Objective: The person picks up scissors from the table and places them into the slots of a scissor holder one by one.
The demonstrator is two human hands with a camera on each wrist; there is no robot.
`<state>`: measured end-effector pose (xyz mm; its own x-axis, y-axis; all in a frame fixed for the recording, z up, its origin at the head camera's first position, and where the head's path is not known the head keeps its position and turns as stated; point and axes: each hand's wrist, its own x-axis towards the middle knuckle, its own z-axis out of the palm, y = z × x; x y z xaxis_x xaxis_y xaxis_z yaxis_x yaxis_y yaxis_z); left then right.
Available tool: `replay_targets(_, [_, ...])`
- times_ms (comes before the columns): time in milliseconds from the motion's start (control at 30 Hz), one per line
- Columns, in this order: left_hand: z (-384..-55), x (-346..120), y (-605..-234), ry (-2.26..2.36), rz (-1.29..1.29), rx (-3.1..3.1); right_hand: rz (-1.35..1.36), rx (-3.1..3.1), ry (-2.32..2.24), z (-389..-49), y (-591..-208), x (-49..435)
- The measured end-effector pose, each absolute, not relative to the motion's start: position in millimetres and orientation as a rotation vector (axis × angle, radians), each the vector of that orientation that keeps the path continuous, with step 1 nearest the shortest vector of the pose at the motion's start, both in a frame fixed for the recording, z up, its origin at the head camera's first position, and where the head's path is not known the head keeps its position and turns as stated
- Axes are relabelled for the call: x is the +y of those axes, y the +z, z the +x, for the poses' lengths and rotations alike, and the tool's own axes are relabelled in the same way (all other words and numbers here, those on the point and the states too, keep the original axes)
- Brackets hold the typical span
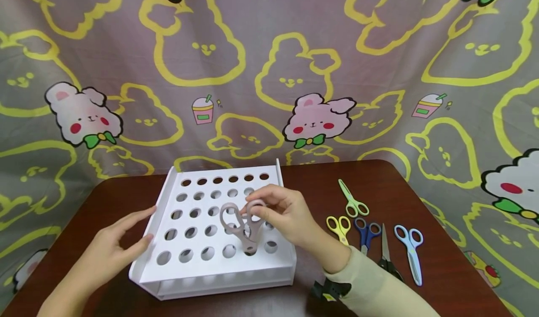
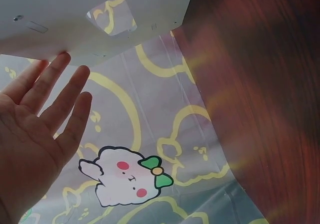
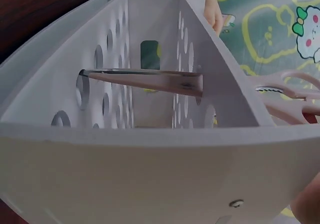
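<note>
Right hand (image 1: 290,214) pinches pink scissors (image 1: 250,244) slotted near rack's (image 1: 185,272) front edge, left hand (image 1: 110,247) spread; other scissors (image 1: 412,245) unracked toward bench's (image 1: 316,179) right edge.

Head view, lower right: black scissors (image 1: 385,249), handles partly behind my sleeve (image 1: 375,279); dark object (image 1: 330,290) beside it unclear. Left-wrist view: my left hand (image 2: 37,126) cut off, left edge. Right-wrist view: pinkish scissors (image 3: 155,81), handles cut off, right edge.
</note>
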<state>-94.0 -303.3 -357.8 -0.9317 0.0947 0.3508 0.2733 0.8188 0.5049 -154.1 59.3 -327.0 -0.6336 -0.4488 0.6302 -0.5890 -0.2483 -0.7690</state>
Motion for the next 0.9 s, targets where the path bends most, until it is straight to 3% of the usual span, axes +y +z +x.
replay_targets(533, [-92, -302, -359, -0.825, -0.294, -2.685, 1.215, -1.938, 2.163, -155, -335, 78])
replay_targets(900, [-93, -303, -360, -0.803, -0.256, -2.715, 1.072, -2.148, 1.954, -158, -339, 110])
